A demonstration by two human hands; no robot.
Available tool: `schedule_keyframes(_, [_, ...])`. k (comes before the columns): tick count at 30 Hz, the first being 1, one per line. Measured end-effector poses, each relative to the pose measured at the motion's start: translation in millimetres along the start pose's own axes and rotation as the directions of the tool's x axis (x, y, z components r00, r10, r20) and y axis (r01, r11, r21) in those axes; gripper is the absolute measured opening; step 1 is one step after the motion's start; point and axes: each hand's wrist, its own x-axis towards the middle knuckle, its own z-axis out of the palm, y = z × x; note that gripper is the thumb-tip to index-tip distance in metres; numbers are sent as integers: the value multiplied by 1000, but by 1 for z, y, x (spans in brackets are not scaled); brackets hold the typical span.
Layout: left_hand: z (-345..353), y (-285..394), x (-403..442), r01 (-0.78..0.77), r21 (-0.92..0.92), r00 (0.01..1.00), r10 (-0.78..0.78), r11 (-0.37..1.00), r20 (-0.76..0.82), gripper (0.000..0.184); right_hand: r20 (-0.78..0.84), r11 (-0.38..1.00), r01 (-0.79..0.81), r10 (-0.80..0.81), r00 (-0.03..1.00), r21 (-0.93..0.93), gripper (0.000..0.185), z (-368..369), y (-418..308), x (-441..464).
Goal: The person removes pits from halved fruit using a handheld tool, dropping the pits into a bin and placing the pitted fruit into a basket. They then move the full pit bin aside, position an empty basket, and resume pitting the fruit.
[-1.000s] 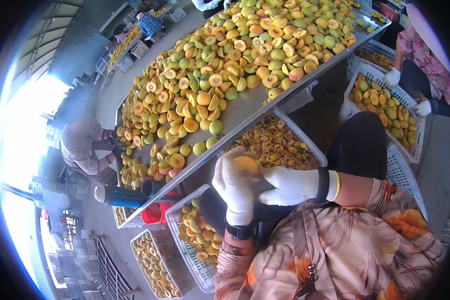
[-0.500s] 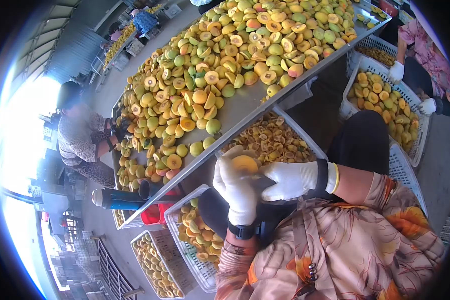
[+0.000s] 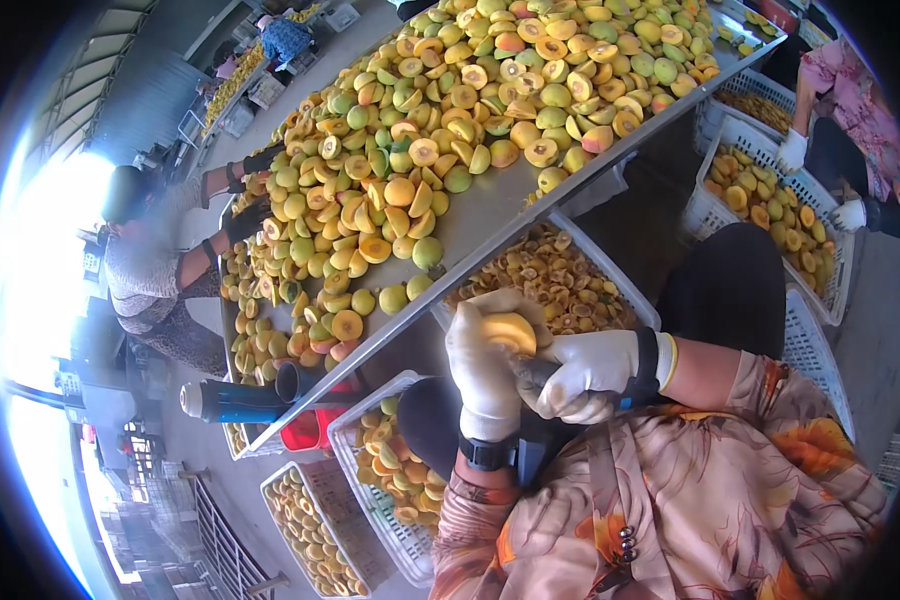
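My left hand [image 3: 485, 370], in a white glove, is closed around a peach half [image 3: 510, 330] with its yellow cut face showing. My right hand [image 3: 590, 375], also gloved, grips a dark hand tool [image 3: 536, 373] with a bit of blue at its rear end. The tool's front end meets the lower edge of the peach half; its tip is hidden, so its exact kind cannot be made out. Both hands are above my lap, just in front of a crate [image 3: 625, 285] holding brown-yellow pits and scraps [image 3: 545, 275].
A metal table [image 3: 470, 220] heaped with halved peaches [image 3: 400, 190] slopes across the view. White crates of peach halves stand at lower left [image 3: 345, 425] and right [image 3: 705, 190]. A blue cylinder [image 3: 235, 400] juts from the table's corner. Co-workers sit left [image 3: 160, 270] and right [image 3: 860, 120].
My left hand has turned the peach half and shifted slightly right. My right fingers have curled tighter round the tool, exposing its blue end. The co-worker at left has reached farther over the table.
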Motion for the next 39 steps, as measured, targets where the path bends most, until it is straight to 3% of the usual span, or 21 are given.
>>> schedule_keyframes(3, [-2,5,2,-9,99,999,12,995,-32,59,96,997,11,-18,995,76,16,-8,2,3])
schedule_keyframes(4, [1,10,2,6,43,990,0,999,-144,61,132,996,27,-39,990,89,19,-11,3,5])
schedule_keyframes(7, [-41,27,-2,-92,194,908,163,977,-387,54,1,984,11,-10,1000,-179,16,-13,-5,-4])
schedule_keyframes(8, [-60,39,-11,-89,279,892,201,956,-405,51,-135,922,-49,-4,991,-384,24,-28,-2,-1])
schedule_keyframes(9, [-80,51,-23,-81,361,876,239,929,-418,48,-278,735,-90,-138,951,-672,27,-52,16,4])
schedule_keyframes(10, [-98,59,-35,-74,451,839,300,889,-454,46,-355,464,-186,-309,882,-866,31,-80,42,10])
schedule_keyframes(11, [-118,65,-48,-58,536,798,362,842,-481,44,-351,150,-319,-489,799,-936,35,-95,55,10])
schedule_keyframes(13, [-175,69,-81,74,658,758,387,750,-526,37,-509,337,-400,-358,783,-852,40,-96,51,5])
schedule_keyframes(17, [-253,57,-148,396,629,682,245,670,-690,39,-447,313,-337,-410,796,-888,39,-117,75,13])
schedule_keyframes(22, [-293,40,-221,621,487,564,81,614,-822,43,-522,299,-450,-231,821,-841,39,-107,72,22])
schedule_keyframes(25, [-312,33,-254,671,426,498,57,607,-865,44,-525,237,-476,-229,820,-847,42,-121,84,21])
schedule_keyframes(27, [-335,23,-278,703,474,502,101,530,-859,42,-260,46,-266,-418,870,-963,42,-144,103,20])
schedule_keyframes(28, [-304,44,-271,746,484,483,130,456,-866,39,-326,102,-311,-350,878,-945,41,-140,101,24])
schedule_keyframes(31, [-308,48,-289,805,466,469,85,367,-879,39,-439,182,-405,-222,871,-896,39,-135,97,28])
schedule_keyframes(32, [-340,21,-311,768,534,527,125,353,-841,39,-424,165,-394,-238,873,-904,38,-139,102,28])
schedule_keyframes(33, [-350,6,-323,772,498,537,14,395,-843,48,-410,149,-383,-257,875,-912,37,-141,106,27])
schedule_keyframes(35, [-330,-4,-322,815,527,552,-49,241,-832,59,-421,116,-405,-246,873,-907,39,-142,108,28])
schedule_keyframes(36, [-329,-5,-312,866,433,486,-220,251,-846,72,-390,78,-383,-269,881,-920,40,-141,109,30])
schedule_keyframes(37, [-334,-11,-304,829,497,539,-124,258,-833,74,-358,40,-363,-295,886,-931,41,-141,108,33])
schedule_keyframes(38, [-341,-22,-296,788,559,585,-30,259,-811,76,-461,134,-441,-222,859,-887,45,-139,105,32])
schedule_keyframes(39, [-349,-34,-288,745,616,622,64,257,-780,78,-481,145,-460,-210,851,-876,45,-137,104,35])
